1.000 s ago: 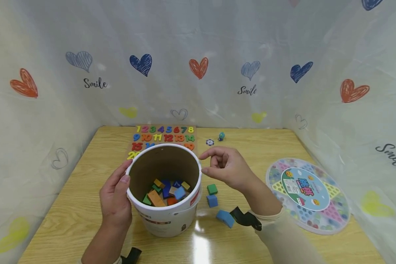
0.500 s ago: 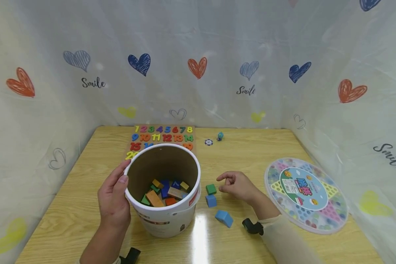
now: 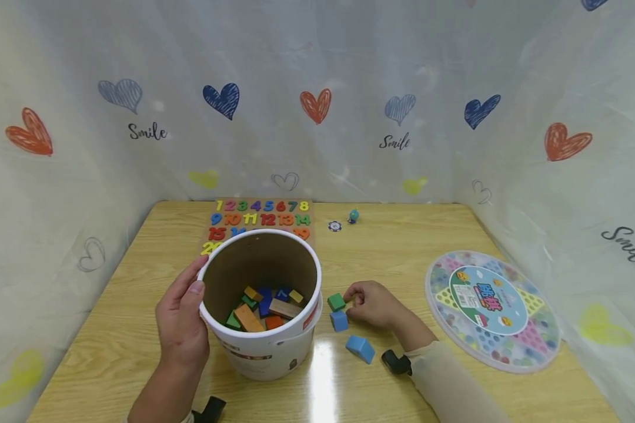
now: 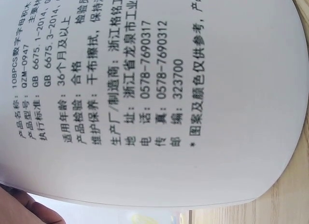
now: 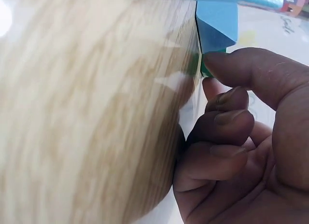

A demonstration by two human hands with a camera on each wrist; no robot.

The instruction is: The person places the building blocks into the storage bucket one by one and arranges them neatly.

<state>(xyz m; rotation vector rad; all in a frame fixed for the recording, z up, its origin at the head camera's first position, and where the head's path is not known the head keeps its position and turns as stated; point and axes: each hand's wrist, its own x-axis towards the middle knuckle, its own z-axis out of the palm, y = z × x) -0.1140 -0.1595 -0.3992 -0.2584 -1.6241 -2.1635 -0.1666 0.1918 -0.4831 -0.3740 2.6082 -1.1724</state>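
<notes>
A white bucket (image 3: pixel 259 357) stands tilted slightly toward me, with several coloured blocks (image 3: pixel 250 318) inside. My left hand (image 3: pixel 182 326) grips its left rim, thumb outside near the front. Printed text covers the bucket wall (image 4: pixel 145 98) in the left wrist view. My right hand (image 3: pixel 376 306) is low over the table beside a green block (image 3: pixel 336 302) and a blue block (image 3: pixel 340 321). Its thumb and index finger are apart at the green block (image 5: pixel 207 69), the other fingers curled; contact is unclear. A larger blue block (image 3: pixel 360 349) lies nearer me.
Behind the bucket lies a number board (image 3: pixel 259 212), partly hidden. A patterned round chip (image 3: pixel 334 226) and a small blue-green toy (image 3: pixel 353 216) sit at the back. To the right is a round, clear-lidded marble game (image 3: pixel 492 311). Curtains printed with hearts surround the table (image 3: pixel 397 247).
My right hand has moved from the bucket's right rim down to the green block on the table. Inside the bucket, a blue block no longer shows on top. My left hand stays put.
</notes>
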